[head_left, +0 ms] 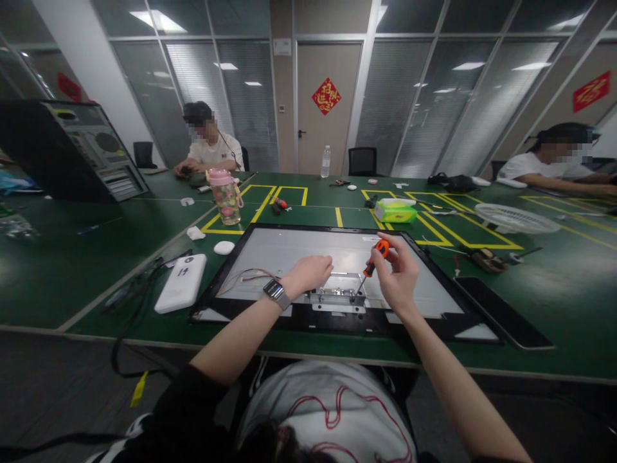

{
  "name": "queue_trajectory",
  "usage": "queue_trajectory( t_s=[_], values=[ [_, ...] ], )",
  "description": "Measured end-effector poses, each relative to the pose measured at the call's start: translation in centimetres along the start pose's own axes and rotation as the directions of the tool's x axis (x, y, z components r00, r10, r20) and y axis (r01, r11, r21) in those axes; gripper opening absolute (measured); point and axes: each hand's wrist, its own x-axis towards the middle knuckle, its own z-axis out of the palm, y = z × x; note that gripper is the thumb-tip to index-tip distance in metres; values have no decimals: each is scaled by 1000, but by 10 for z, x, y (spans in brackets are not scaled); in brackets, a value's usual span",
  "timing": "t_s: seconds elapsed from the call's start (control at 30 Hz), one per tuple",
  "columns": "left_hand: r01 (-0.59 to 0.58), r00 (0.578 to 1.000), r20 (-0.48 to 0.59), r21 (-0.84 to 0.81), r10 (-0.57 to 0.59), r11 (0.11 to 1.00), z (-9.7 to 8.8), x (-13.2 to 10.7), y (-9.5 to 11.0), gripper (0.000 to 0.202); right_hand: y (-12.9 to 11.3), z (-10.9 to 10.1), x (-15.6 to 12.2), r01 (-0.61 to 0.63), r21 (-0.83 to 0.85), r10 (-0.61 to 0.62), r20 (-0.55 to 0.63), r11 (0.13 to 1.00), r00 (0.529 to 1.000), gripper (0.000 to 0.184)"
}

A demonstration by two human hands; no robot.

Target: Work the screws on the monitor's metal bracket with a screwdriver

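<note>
In front of me a monitor panel [308,247] with a black frame lies back side up on the green table. A metal bracket [340,299] is attached near its front edge. My right hand [399,273] grips an orange and black screwdriver [375,257], tilted so that its tip meets the right part of the bracket. At the bracket's left rests my left hand [307,273], fingers curled inward; whether anything is under them is hidden. Thin wires [255,276] lie on the panel beside the left wrist, which wears a watch.
To the left are a white power bank [182,283], a pink-lidded bottle [225,198] and a computer case [72,151]. A dark phone-like slab [504,312] lies at the right. Farther back are a green packet [395,211], a white racket-like object [515,218] and two seated people.
</note>
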Motion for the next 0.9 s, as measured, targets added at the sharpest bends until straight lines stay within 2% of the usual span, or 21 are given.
queue_trajectory(
  t_s=[0.13,0.37,0.9],
  values=[
    [-4,1000,-2,5,4,1000,0,0,0,32,-2,1,0,-25,17,25,0,1000,1000,28],
    [12,1000,9,-15,-12,1000,-2,-1,2,32,-3,2,-1,66,-64,-65,23,996,998,28],
    [-3,1000,-10,2,3,1000,-2,-2,1,32,0,-1,0,28,-36,-29,-3,999,1000,28]
  ],
)
